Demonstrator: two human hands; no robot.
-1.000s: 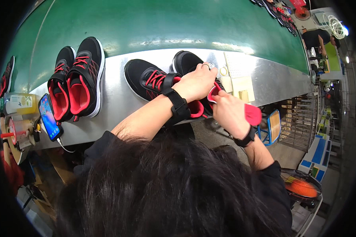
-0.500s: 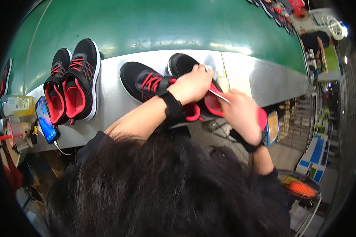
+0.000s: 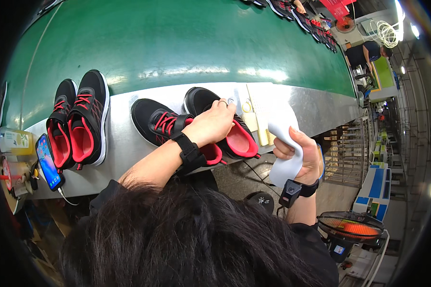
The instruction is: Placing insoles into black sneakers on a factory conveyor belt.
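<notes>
My left hand (image 3: pixel 209 125) is closed on the upper of a black sneaker (image 3: pixel 240 139) with a red lining, which lies on the metal table with its toe pointing away. Left of it, under my wrist, lies its matching sneaker (image 3: pixel 148 118) with red laces. Clear of the shoes on the right, my right hand (image 3: pixel 305 154) grips a white, bent insole (image 3: pixel 281 119), thumb on one side and fingers curled on the other. The insole curves in an S shape above and below the hand. The fingertips of my left hand are partly hidden against the shoe.
Another pair of black-and-red sneakers (image 3: pixel 87 119) stands left, beside a phone (image 3: pixel 49 162) with a cable and a yellow bottle (image 3: pixel 15 142). Beyond the metal table (image 3: pixel 316 107) runs a green belt (image 3: pixel 177 43). A fan (image 3: pixel 349 227) is at lower right; a person (image 3: pixel 366 53) stands far right.
My right hand has drawn away from the sneaker's opening to the right, bringing the insole with it, its white side now showing. My left hand stays on the shoe.
</notes>
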